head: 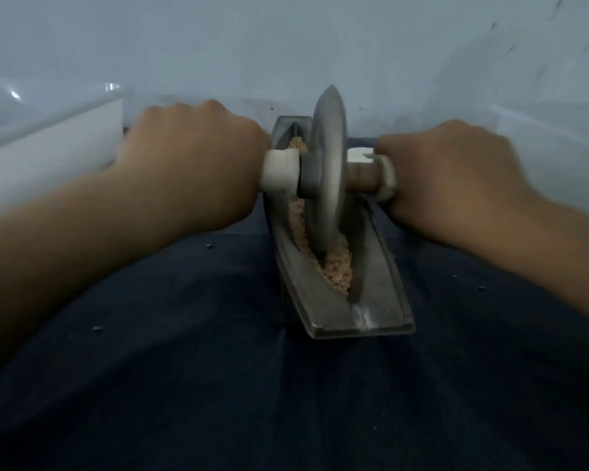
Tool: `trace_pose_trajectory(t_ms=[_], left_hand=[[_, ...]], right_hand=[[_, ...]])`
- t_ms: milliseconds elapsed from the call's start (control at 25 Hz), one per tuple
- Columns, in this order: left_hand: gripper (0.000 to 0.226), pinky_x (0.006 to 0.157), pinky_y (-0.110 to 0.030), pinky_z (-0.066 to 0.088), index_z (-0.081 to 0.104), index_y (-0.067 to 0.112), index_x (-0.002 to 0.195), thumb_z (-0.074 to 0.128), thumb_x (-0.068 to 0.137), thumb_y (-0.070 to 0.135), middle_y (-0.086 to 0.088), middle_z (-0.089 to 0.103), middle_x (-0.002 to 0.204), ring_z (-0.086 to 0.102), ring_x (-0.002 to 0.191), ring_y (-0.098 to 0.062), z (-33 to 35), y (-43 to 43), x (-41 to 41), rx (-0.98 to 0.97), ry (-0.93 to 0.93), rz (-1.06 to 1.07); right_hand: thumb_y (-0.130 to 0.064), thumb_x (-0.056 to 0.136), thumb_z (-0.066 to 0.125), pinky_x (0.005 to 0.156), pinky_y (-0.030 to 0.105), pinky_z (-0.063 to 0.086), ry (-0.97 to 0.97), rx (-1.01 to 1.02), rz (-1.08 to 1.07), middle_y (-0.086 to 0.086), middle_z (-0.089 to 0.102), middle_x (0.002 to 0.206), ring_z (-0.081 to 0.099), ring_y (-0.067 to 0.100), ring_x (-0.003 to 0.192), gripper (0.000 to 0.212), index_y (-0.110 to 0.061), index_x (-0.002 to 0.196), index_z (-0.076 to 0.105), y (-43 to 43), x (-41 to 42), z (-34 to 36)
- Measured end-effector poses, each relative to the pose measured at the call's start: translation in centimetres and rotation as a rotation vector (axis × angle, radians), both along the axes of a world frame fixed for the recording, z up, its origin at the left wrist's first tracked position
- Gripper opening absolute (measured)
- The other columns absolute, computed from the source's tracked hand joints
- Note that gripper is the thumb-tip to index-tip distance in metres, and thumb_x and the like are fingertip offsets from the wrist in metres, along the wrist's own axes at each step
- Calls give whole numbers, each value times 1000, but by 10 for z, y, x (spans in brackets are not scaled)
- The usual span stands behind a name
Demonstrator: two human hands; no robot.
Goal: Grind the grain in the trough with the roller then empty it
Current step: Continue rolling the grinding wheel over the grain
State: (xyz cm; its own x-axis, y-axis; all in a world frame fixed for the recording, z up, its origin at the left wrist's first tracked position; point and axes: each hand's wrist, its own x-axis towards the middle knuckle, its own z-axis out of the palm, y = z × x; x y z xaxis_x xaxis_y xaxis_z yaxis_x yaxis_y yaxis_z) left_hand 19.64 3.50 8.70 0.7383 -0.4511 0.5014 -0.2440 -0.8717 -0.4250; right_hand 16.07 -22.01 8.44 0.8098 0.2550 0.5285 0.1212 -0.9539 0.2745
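Observation:
A long grey metal trough [306,283] lies on a dark blue cloth, running away from me. A grey disc roller [327,171] stands upright in its groove, with an axle handle out each side. My left hand [194,164] is closed around the left handle, which is wrapped in white. On the other side, my right hand [453,178] grips the right handle. Tan ground grain [335,266] lies in the groove in front of the disc, and a little more shows behind it.
The dark blue cloth [218,385] covers the surface, with a few small dark specks on it. A white box-like object [48,154] sits at the left. A pale wall rises close behind the trough's far end.

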Motion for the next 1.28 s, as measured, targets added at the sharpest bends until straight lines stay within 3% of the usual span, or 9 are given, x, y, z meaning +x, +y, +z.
trace_pose_trajectory(t_ms=[120,200,400,520,680,840,1000,1120,1280], left_hand=[[10,56,-35,34,66,23,92,60,84,23,-5,45,71,41,59,-26,10,-25,30,-68,28,152],[14,61,-37,36,66,22,98,60,86,23,-7,49,77,43,64,-27,14,-26,36,-109,87,168],[13,50,-27,37,60,35,82,58,71,42,6,43,63,44,51,-20,-1,8,-16,-109,123,-14],[17,47,-22,36,56,39,75,52,61,48,8,44,59,46,47,-21,7,10,-20,-43,68,-50],[9,50,-29,31,66,27,89,64,81,31,-2,49,70,43,53,-22,5,-17,23,-48,73,102],[15,61,-36,38,67,20,100,61,86,24,-7,53,82,48,66,-27,18,-28,39,-109,177,165],[9,49,-27,31,64,31,86,65,77,34,4,40,64,37,50,-18,8,-5,-11,-72,102,9],[8,49,-16,15,58,32,70,61,63,37,7,31,56,32,43,-19,9,3,-36,-57,9,-75],[9,48,-28,28,65,27,90,62,82,31,0,42,66,38,51,-20,0,-16,2,-60,64,113]], right_hand=[[-28,88,64,60,32,34,102,148,-125,9,62,90,58,33,78,6,-27,92,59,22,48,7],[-30,89,65,65,34,36,114,121,-114,11,63,97,60,35,87,12,-24,100,64,26,57,15],[-25,64,69,47,18,20,-38,-41,43,-6,38,55,30,13,44,20,-29,70,50,4,-9,13],[-31,45,66,48,9,15,-58,-25,95,-14,24,45,14,2,39,25,-33,59,45,-1,-25,11],[-27,81,69,51,24,27,49,88,-77,0,49,67,38,18,53,22,-28,76,48,14,30,2],[-26,89,66,62,34,36,118,133,-86,9,60,93,52,30,77,11,-25,99,61,26,60,14],[-23,72,70,45,20,25,-33,18,57,-5,39,58,31,13,46,16,-25,76,54,3,-1,6],[-26,55,72,45,10,15,-91,1,135,-13,23,48,13,1,41,29,-30,66,46,-4,-36,4],[-20,75,75,49,19,19,-41,33,-45,-3,35,57,30,16,45,20,-23,78,55,14,11,0]])
